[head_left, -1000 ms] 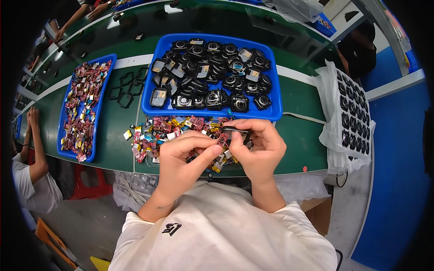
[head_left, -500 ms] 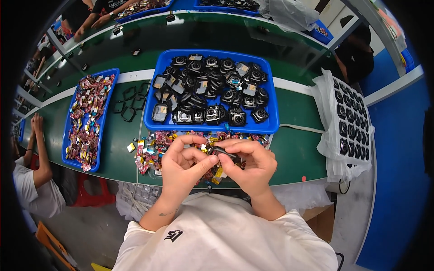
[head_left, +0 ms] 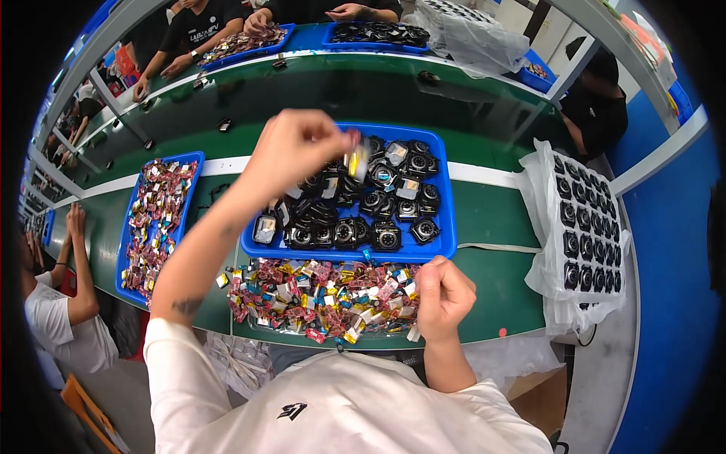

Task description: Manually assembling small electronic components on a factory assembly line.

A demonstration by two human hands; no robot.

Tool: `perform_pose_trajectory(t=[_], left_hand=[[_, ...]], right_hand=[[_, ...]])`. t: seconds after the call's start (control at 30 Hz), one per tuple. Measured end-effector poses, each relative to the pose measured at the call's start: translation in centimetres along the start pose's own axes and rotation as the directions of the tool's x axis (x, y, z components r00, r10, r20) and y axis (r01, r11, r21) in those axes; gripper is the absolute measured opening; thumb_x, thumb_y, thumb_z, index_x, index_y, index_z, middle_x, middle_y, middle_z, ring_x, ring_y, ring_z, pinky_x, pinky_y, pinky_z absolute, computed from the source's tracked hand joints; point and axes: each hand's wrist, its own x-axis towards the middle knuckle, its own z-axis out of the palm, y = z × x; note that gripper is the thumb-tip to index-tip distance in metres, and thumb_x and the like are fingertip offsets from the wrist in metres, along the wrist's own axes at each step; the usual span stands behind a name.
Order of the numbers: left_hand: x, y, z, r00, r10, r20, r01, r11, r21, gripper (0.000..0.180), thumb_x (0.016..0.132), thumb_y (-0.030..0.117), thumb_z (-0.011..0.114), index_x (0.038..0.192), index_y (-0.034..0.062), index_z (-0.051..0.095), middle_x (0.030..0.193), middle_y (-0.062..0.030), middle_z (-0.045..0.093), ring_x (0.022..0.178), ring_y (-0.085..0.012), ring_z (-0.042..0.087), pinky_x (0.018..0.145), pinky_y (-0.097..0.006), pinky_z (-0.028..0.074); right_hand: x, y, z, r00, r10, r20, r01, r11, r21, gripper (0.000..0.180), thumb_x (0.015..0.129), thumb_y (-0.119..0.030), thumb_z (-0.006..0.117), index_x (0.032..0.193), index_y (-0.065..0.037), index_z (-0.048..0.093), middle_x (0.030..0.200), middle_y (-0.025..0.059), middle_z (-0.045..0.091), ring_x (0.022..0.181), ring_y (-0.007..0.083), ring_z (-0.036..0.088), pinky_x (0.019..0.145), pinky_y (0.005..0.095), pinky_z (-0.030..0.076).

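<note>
While the long, dark green worktable (head_left: 499, 223) stretches across the frame, a rectangular blue plastic tray (head_left: 449, 197) sits on it in the middle, just beyond my hands. Toward the right edge lies a tray wrapped in translucent white plastic (head_left: 538, 280), set with rows of black cases. At centre left, a narrower-looking blue plastic tray (head_left: 199, 168) holds many small multicoloured parts. Nearest me, below the middle, spreads a loose heap of pink, yellow, white and blue parts (head_left: 325, 299).

My left hand (head_left: 301, 147) is raised over the middle tray at upper centre, thumb and fingertips pinching. My right hand (head_left: 446, 299) is beside the heap's right end, fingers curled in; I cannot tell whether they close on anything. Black rounded-square casings (head_left: 352, 231) lie jumbled in the middle tray, below my left hand. Smallest is the pink, yellow and white part (head_left: 358, 162) in my left pinch, blurred, hanging above those casings and apart from the heap.
</note>
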Motion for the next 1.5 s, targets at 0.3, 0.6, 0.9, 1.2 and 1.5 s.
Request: perform_pose_trajectory(t=[0.3,0.6,0.9,1.2,1.5], left_hand=[[15.7,-12.4,6.2,0.858,-0.509,-0.070,0.510,0.828,0.232,0.041,0.065,0.037,0.076,0.097,0.0111,0.071,0.093,-0.0088,0.069,0.089,-0.0242,0.065,0.078,-0.038,0.049],[13.1,-10.7,6.5,0.915,-0.395,-0.085,0.397,0.841,0.368,0.041,0.068,0.034,0.073,0.102,0.0106,0.070,0.107,-0.0136,0.066,0.101,-0.0329,0.062,0.088,-0.046,0.047],[-3.4,0.0,3.6,0.914,0.367,0.173,-0.385,0.919,0.084,0.016,0.072,0.013,0.070,0.086,0.0051,0.069,0.085,-0.0103,0.065,0.086,-0.0287,0.059,0.079,-0.038,0.046],[-10.0,1.1,3.7,0.934,0.204,0.293,-0.270,0.941,0.206,0.017,0.066,0.009,0.075,0.081,0.0046,0.068,0.078,-0.0076,0.060,0.079,-0.0261,0.053,0.070,-0.037,0.046],[-11.8,3.2,0.9,0.986,0.157,0.059,-0.150,0.983,-0.102,0.008,0.074,0.006,0.071,0.077,0.0020,0.066,0.074,-0.0056,0.065,0.066,-0.0135,0.056,0.057,-0.026,0.045]], right_hand=[[-0.3,-0.4,0.9,0.999,0.000,0.036,-0.003,0.996,0.087,0.014,0.091,0.005,0.046,0.094,0.001,0.058,0.076,0.0089,0.061,0.055,0.0112,0.054,0.045,0.0213,0.038],[0.9,-0.6,1.3,0.989,-0.031,0.142,0.012,0.991,0.133,0.042,0.076,0.022,0.039,0.106,0.000,0.060,0.125,0.0236,0.049,0.114,0.0325,0.056,0.080,0.0327,0.058],[0.5,-0.9,0.9,0.996,0.081,-0.047,-0.071,0.980,0.184,0.021,0.078,0.017,0.057,0.094,0.004,0.063,0.123,0.0208,0.050,0.105,0.0281,0.059,0.078,0.0285,0.055],[0.1,-0.8,1.0,0.996,0.078,-0.046,-0.071,0.986,0.148,0.015,0.093,-0.007,0.053,0.092,0.004,0.063,0.077,0.0089,0.065,0.070,0.0127,0.062,0.063,0.0233,0.048],[-0.2,-1.0,0.9,0.991,0.109,0.076,-0.108,0.994,-0.007,0.011,0.079,-0.004,0.067,0.089,0.000,0.067,0.081,0.0095,0.067,0.073,0.0179,0.063,0.071,0.0285,0.047]])
